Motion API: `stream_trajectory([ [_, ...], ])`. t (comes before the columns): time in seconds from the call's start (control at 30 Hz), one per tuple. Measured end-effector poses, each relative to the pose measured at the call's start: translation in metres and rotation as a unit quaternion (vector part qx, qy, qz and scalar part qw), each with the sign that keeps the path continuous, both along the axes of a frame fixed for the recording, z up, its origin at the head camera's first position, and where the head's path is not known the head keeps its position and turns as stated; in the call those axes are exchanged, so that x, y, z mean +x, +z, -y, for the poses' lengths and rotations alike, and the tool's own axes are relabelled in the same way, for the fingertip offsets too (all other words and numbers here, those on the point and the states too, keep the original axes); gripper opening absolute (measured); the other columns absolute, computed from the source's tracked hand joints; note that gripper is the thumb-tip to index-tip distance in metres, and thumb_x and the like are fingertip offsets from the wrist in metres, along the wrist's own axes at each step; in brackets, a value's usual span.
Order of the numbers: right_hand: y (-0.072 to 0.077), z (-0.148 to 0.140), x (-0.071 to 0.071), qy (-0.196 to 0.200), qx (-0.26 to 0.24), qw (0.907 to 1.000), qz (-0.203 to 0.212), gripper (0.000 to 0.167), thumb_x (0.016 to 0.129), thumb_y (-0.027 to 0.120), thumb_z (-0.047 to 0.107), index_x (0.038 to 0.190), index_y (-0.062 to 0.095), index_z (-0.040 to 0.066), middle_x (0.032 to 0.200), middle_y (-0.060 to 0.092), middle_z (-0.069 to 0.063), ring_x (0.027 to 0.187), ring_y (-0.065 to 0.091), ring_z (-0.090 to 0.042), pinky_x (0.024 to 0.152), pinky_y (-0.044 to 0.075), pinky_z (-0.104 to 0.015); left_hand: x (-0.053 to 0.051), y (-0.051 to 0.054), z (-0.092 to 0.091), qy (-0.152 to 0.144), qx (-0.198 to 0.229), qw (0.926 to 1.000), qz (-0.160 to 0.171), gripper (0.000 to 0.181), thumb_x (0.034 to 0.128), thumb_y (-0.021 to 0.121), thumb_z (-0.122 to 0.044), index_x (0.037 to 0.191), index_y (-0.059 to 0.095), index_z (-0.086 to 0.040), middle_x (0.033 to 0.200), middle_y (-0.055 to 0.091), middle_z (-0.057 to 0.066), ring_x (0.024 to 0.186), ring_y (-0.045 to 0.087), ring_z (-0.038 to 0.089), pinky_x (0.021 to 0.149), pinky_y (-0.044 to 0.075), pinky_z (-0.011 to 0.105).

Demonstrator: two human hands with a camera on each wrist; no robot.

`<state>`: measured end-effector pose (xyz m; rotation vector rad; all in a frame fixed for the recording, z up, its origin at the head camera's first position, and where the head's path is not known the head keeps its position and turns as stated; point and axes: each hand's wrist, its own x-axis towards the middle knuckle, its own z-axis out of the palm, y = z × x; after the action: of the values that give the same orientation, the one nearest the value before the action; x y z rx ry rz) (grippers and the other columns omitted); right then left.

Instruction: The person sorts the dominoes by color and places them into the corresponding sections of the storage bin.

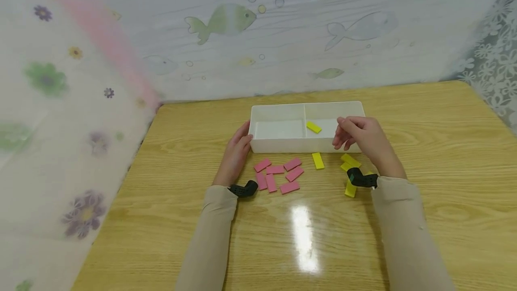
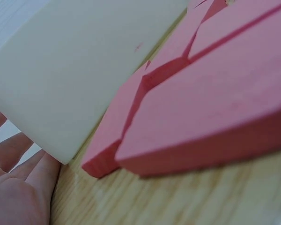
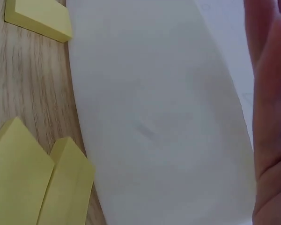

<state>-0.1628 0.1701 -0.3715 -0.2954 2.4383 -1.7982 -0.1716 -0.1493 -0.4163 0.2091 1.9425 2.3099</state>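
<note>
Head view: fish-printed backdrop (image 1: 282, 64) fills the far side, flower-printed sheet (image 1: 52, 156) runs down the left; wood-grain table (image 1: 153, 219) spreads below, bright streak of reflected light (image 1: 304, 239) on it between my forearms; white tray (image 1: 282, 146) sits toward the table's far edge, long side facing me, split by a divider (image 1: 304, 121) into left and right compartments; my beige left sleeve (image 1: 216, 232) and right sleeve (image 1: 404, 219) come in from the bottom.

My left hand (image 1: 234, 156) rests along the tray's left end, fingers laid against the outside of the wall, thumb at the near corner, not clenched; my right hand (image 1: 365, 140) is over the right compartment's outer part, fingers loosely bent, thumb near the index finger, nothing seen in its grasp, looks released; a black wrist device on each arm, left (image 1: 244, 189), right (image 1: 361, 178).

Small stuff: seven pink blocks (image 1: 290, 187) lie flat in a loose cluster on the table, in front of the tray's left half, nearer my left hand; left wrist view has them close up, just beside the tray wall; one yellow block (image 1: 313, 127) is inside the right compartment, near the divider; another yellow block (image 1: 318, 160) lies on the table just in front of the tray; more yellow blocks (image 1: 350, 188) sit below my right hand, partly hidden by the device, exact count can't be told.
</note>
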Motion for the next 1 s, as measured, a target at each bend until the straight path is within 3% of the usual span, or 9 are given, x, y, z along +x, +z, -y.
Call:
stream_trajectory([
  [0.23,-0.007,-0.008,0.002,0.09,0.051,0.9942,0.031,0.045,0.09,0.045,0.044,0.096,0.063,0.004,0.091,0.067,-0.009,0.086,0.062,-0.029,0.073,0.049,-0.039,-0.006,-0.009,0.002,0.003,0.011,0.9999,0.001,0.046,0.0952,0.038,-0.011,0.14,0.029,-0.011,0.145,0.023,0.004,0.131,0.023,0.019,0.103,0.023,0.035],
  [0.37,-0.01,-0.013,0.006,0.115,0.091,0.9882,0.045,0.044,0.09,0.046,0.043,0.105,0.063,0.006,0.099,0.065,-0.008,0.09,0.06,-0.026,0.077,0.048,-0.038,-0.009,-0.016,0.002,0.006,0.004,1.0,0.006,0.045,0.095,0.04,-0.015,0.14,0.032,-0.016,0.144,0.025,0.0,0.13,0.025,0.015,0.103,0.025,0.033],
  [0.7,-0.013,-0.04,0.016,0.129,0.171,0.9746,0.067,0.047,0.089,0.048,0.043,0.124,0.052,0.012,0.108,0.061,-0.006,0.091,0.057,-0.024,0.076,0.047,-0.037,-0.012,-0.017,0.002,0.021,-0.013,0.9997,0.009,0.046,0.0944,0.04,-0.015,0.14,0.032,-0.015,0.144,0.026,0.001,0.13,0.026,0.014,0.103,0.025,0.033],
  [0.83,-0.011,-0.048,0.02,0.12,0.189,0.9723,0.066,0.048,0.09,0.048,0.042,0.126,0.049,0.011,0.109,0.06,-0.007,0.091,0.056,-0.023,0.077,0.046,-0.036,-0.01,-0.014,0.002,0.024,-0.013,0.9995,0.016,0.044,0.0944,0.041,-0.015,0.138,0.035,-0.018,0.142,0.03,-0.004,0.128,0.028,0.01,0.102,0.026,0.031],
  [1.0,-0.009,-0.053,0.021,0.111,0.203,0.9697,0.079,0.047,0.088,0.051,0.041,0.124,0.051,0.01,0.112,0.057,-0.01,0.091,0.056,-0.022,0.076,0.046,-0.036,-0.007,-0.009,0.002,0.016,-0.01,0.9997,0.015,0.046,0.0946,0.039,-0.012,0.14,0.031,-0.014,0.145,0.024,0.002,0.131,0.023,0.015,0.103,0.024,0.032],
])
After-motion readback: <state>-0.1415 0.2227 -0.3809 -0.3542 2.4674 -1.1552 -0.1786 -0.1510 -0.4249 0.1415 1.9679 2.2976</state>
